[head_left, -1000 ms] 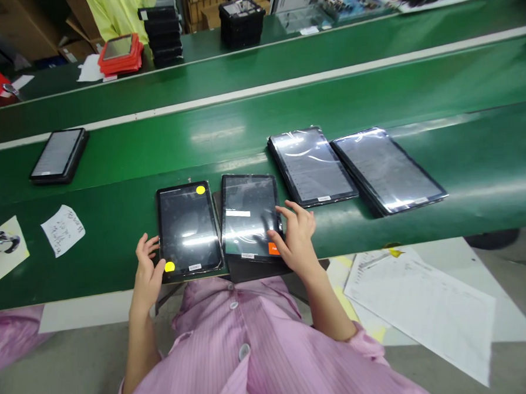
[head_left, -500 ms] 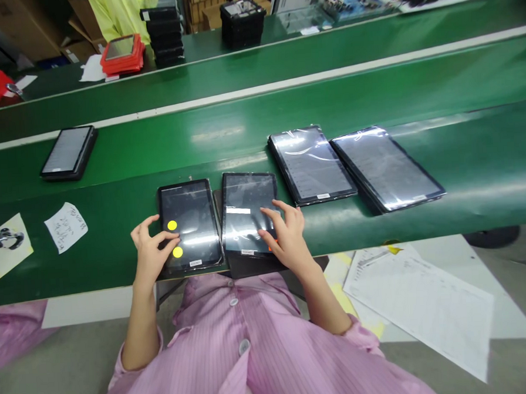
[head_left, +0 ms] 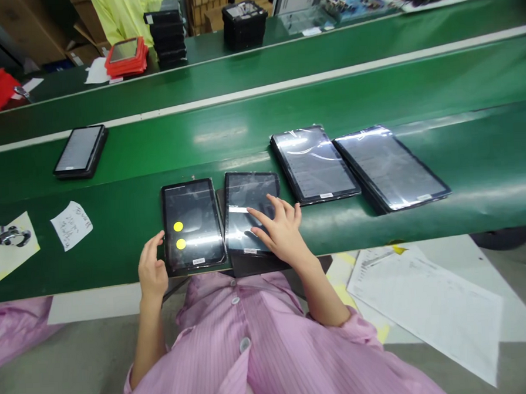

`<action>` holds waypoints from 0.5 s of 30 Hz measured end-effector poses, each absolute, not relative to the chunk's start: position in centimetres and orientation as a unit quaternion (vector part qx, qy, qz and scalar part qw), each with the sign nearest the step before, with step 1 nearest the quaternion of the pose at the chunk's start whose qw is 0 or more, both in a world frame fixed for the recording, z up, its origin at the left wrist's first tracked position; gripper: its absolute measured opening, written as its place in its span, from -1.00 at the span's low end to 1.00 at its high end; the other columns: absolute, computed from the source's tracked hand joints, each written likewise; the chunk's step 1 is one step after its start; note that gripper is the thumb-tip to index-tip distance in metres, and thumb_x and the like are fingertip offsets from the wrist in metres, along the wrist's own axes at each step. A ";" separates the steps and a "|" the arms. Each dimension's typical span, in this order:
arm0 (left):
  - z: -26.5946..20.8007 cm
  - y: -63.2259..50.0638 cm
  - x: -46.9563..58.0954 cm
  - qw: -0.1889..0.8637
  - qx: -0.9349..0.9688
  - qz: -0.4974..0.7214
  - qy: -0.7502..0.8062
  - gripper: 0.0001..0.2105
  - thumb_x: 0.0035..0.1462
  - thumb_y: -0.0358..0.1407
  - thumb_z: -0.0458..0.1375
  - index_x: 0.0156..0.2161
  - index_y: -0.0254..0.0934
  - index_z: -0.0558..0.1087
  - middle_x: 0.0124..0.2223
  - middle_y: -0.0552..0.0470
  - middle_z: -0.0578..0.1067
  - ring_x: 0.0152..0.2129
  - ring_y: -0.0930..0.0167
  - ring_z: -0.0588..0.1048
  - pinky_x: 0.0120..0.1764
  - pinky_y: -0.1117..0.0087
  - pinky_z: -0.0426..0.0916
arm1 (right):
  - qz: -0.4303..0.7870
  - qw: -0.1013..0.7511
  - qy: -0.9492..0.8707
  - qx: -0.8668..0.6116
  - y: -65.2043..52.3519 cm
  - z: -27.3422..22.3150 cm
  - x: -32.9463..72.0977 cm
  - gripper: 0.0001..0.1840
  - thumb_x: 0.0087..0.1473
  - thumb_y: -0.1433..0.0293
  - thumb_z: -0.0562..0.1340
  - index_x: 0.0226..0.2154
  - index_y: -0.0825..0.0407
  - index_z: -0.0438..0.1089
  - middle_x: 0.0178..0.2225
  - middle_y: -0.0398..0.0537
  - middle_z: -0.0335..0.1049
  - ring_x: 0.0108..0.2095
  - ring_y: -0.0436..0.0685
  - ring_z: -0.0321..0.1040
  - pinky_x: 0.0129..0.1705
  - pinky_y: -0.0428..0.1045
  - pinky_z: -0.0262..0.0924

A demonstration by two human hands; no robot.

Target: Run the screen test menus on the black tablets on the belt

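Two dark tablets lie side by side in front of me, screens up. The left tablet shows two yellow dots near its left side. My left hand is at its left edge, fingers together and loosely curled, holding nothing that I can see. The right tablet shows a small white bar and rests partly over a dark flat piece. Above it my right hand is open with fingers spread. Its index fingertip is at the white bar; I cannot tell whether it presses the glass.
Film-covered tablets in stacks lie to the right on the green bench. Another tablet stack sits far left, near a handwritten note and a metal clasp. Printed sheets lie lower right. A person in yellow stands opposite.
My left hand has drawn back from the left tablet's screen to its edge, its fingers closing together. My right index finger has moved left to the white bar. The dots have shifted slightly.
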State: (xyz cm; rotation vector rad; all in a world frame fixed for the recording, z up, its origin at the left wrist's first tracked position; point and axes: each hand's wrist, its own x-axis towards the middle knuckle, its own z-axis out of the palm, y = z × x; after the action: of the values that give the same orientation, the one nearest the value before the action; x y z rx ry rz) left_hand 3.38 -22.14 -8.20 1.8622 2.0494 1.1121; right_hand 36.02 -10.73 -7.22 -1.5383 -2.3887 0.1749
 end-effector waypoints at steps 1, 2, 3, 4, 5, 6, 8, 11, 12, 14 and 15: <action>-8.3 -22.3 3.4 0.088 0.628 0.371 0.679 -0.19 0.28 0.24 -0.37 0.23 -0.31 0.37 0.14 -0.25 0.44 0.04 0.18 0.44 0.09 0.14 0.34 | 0.059 0.150 -0.831 -0.532 -10.7 -7.3 35.9 -0.53 0.28 0.16 0.10 0.20 -0.21 0.34 0.38 0.13 -0.11 0.28 0.50 -0.11 0.25 0.59 -0.25; -8.4 -22.4 3.4 0.089 0.631 0.372 0.675 -0.21 0.29 0.23 -0.35 0.21 -0.31 0.40 0.15 -0.26 0.42 0.06 0.17 0.43 0.10 0.14 0.33 | 0.058 0.153 -0.831 -0.531 -10.7 -7.3 35.9 -0.53 0.28 0.16 0.11 0.21 -0.21 0.33 0.38 0.12 -0.12 0.28 0.49 -0.11 0.25 0.58 -0.25; -8.5 -22.6 3.5 0.080 0.634 0.373 0.673 -0.22 0.30 0.22 -0.34 0.17 -0.30 0.43 0.16 -0.25 0.40 0.08 0.17 0.42 0.11 0.14 0.32 | 0.057 0.155 -0.831 -0.531 -10.8 -7.4 35.9 -0.53 0.28 0.17 0.11 0.21 -0.21 0.33 0.38 0.12 -0.12 0.28 0.49 -0.11 0.25 0.58 -0.24; -8.5 -22.7 3.5 0.065 0.637 0.373 0.671 -0.23 0.30 0.22 -0.33 0.14 -0.30 0.47 0.18 -0.25 0.38 0.09 0.16 0.40 0.12 0.13 0.31 | 0.056 0.157 -0.831 -0.532 -10.8 -7.5 36.0 -0.52 0.28 0.17 0.11 0.21 -0.21 0.32 0.38 0.11 -0.12 0.28 0.49 -0.11 0.25 0.58 -0.24; -8.5 -22.8 3.6 0.049 0.641 0.372 0.670 -0.23 0.31 0.22 -0.33 0.11 -0.29 0.49 0.18 -0.25 0.37 0.10 0.15 0.39 0.12 0.13 0.30 | 0.055 0.158 -0.829 -0.533 -10.9 -7.6 36.2 -0.53 0.28 0.17 0.11 0.21 -0.20 0.32 0.38 0.12 -0.12 0.28 0.49 -0.11 0.26 0.58 -0.23; -8.5 -22.8 3.6 0.032 0.646 0.367 0.668 -0.23 0.31 0.21 -0.33 0.10 -0.28 0.50 0.18 -0.24 0.36 0.09 0.15 0.39 0.12 0.11 0.30 | 0.054 0.159 -0.828 -0.536 -11.0 -7.6 36.4 -0.53 0.29 0.17 0.10 0.21 -0.19 0.33 0.37 0.12 -0.12 0.28 0.48 -0.10 0.26 0.57 -0.23; -8.4 -22.6 3.6 0.012 0.650 0.349 0.675 -0.30 0.33 0.18 -0.27 0.14 -0.25 0.48 0.18 -0.23 0.35 0.09 0.14 0.38 0.12 0.09 0.29 | 0.053 0.161 -0.823 -0.542 -11.1 -7.7 36.7 -0.53 0.29 0.17 0.09 0.21 -0.19 0.33 0.36 0.14 -0.11 0.28 0.47 -0.08 0.26 0.57 -0.21; -7.8 -21.5 3.7 0.005 0.643 0.305 0.703 -0.45 0.30 0.09 0.00 0.23 -0.18 0.39 0.25 -0.23 0.28 0.15 0.10 0.31 0.17 0.01 0.23 | 0.051 0.166 -0.819 -0.547 -11.1 -7.7 36.9 -0.54 0.28 0.18 0.10 0.19 -0.18 0.34 0.35 0.13 -0.08 0.26 0.47 -0.06 0.25 0.57 -0.19; -7.6 -20.9 3.8 0.003 0.642 0.285 0.712 -0.47 0.26 0.06 0.10 0.23 -0.15 0.40 0.29 -0.23 0.23 0.19 0.06 0.26 0.19 -0.03 0.19 | 0.049 0.168 -0.819 -0.547 -11.1 -7.7 36.9 -0.55 0.28 0.18 0.10 0.19 -0.18 0.34 0.35 0.13 -0.08 0.26 0.47 -0.06 0.25 0.57 -0.19; -7.2 -19.4 3.9 0.003 0.649 0.249 0.719 -0.53 0.15 0.01 0.25 0.13 -0.09 0.49 0.36 -0.18 0.15 0.25 -0.02 0.16 0.20 -0.11 0.13 | 0.046 0.171 -0.821 -0.543 -11.2 -7.7 36.8 -0.55 0.27 0.18 0.11 0.18 -0.18 0.35 0.35 0.12 -0.08 0.26 0.46 -0.06 0.26 0.55 -0.18; -7.1 -18.6 3.9 0.006 0.655 0.239 0.717 -0.60 0.11 -0.02 0.30 0.03 -0.08 0.55 0.38 -0.14 0.16 0.26 -0.04 0.13 0.20 -0.14 0.12 | 0.045 0.173 -0.822 -0.540 -11.2 -7.7 36.7 -0.55 0.27 0.18 0.11 0.18 -0.18 0.35 0.35 0.11 -0.08 0.26 0.46 -0.06 0.27 0.55 -0.19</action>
State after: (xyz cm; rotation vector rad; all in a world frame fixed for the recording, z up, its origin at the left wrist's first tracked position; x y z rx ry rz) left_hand 3.92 -18.63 -7.07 2.0491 2.2439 0.7480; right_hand 36.72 -11.19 -7.69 -1.5327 -2.3324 0.1266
